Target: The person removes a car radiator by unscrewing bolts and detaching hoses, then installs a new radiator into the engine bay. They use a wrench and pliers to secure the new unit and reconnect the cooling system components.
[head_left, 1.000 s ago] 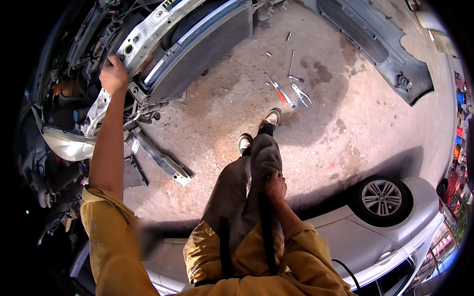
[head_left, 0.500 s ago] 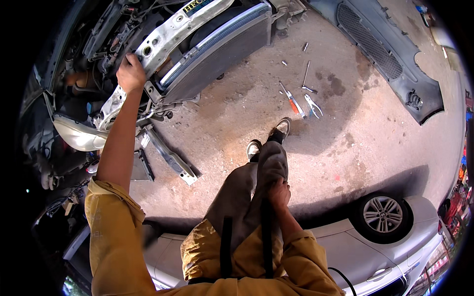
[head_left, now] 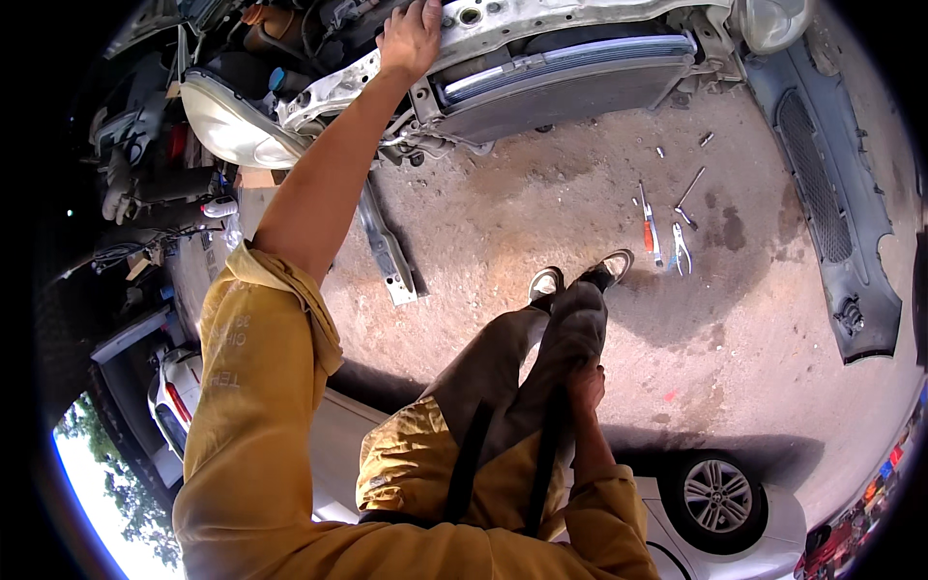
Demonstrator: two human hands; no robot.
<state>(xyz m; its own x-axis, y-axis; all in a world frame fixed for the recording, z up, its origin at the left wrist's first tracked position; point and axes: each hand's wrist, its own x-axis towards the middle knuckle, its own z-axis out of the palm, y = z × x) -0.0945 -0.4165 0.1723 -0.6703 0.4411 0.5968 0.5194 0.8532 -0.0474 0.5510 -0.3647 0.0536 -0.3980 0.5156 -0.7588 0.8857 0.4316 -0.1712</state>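
My left hand (head_left: 411,43) is closed over the upper edge of a bare, scuffed metal radiator support bar (head_left: 551,21) at the front of a car without its bumper. Its fingertips are partly cut off by the picture's top edge. Below the bar sits a radiator (head_left: 570,101), and a headlight (head_left: 232,121) is left of my forearm. My right hand (head_left: 585,387), fingers curled, rests against my trouser leg (head_left: 565,329). Whether it grips the cloth is hidden.
On the ground lie an orange-handled screwdriver (head_left: 648,235), pliers (head_left: 681,249), a ratchet with extension (head_left: 688,198) and small sockets (head_left: 707,138). A detached bumper (head_left: 822,184) lies at right, a metal bracket (head_left: 387,251) at left. A parked car's wheel (head_left: 717,495) is close behind me.
The view has turned and shifted, so the car front now sits more level and further right. My left hand keeps its place on the bar; my right hand stays at my leg.
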